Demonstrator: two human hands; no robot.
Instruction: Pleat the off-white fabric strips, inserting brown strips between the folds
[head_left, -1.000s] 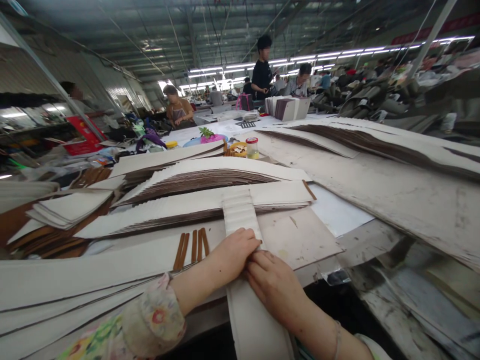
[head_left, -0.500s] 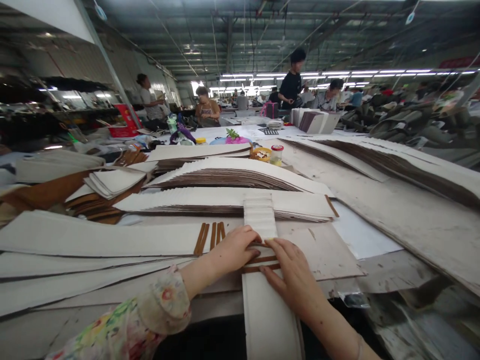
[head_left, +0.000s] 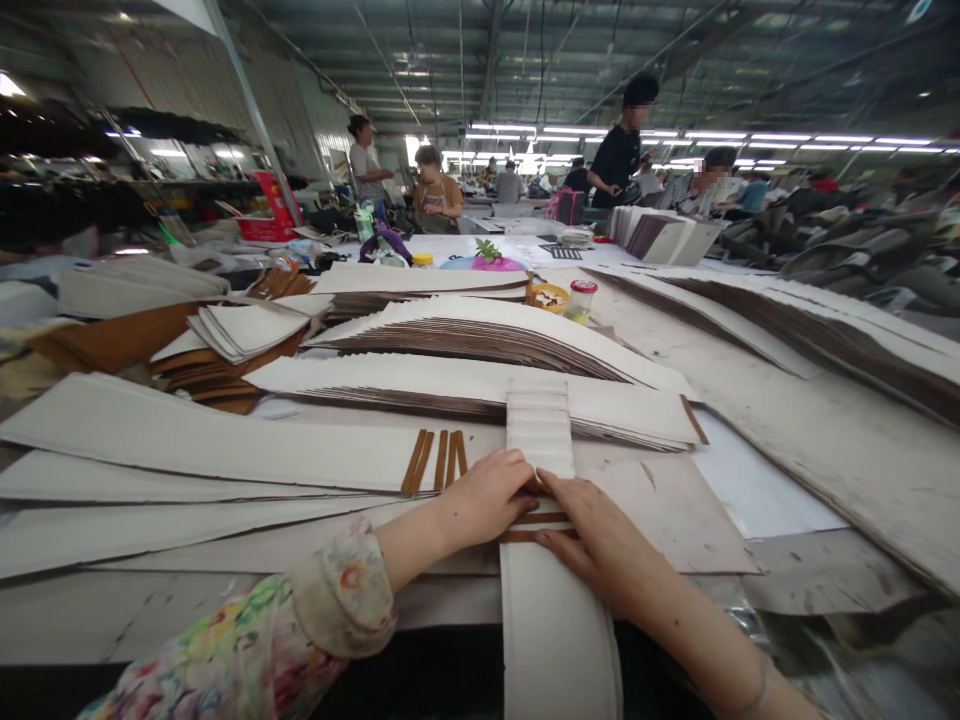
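My left hand (head_left: 484, 497) and my right hand (head_left: 600, 540) rest on a long white strip (head_left: 553, 630) that runs from the table's front edge away from me. Between the two hands, thin brown strips (head_left: 541, 527) lie crosswise on the white strip. The fingers of both hands press together on those brown strips. Several more brown strips (head_left: 435, 461) lie just left of my left hand. The far end of the white strip (head_left: 538, 425) lies over a fanned stack of white sheets (head_left: 465, 385).
Fanned stacks of white and brown sheets (head_left: 480, 330) cover the worktable (head_left: 795, 400). A small jar (head_left: 581, 299) and a yellow bowl (head_left: 546, 295) stand farther back. People work at the far end of the table. Grey material is piled at the right.
The hands, close together on the white strip a second ago, have parted slightly, and brown strips now show between them. The view has shifted left.
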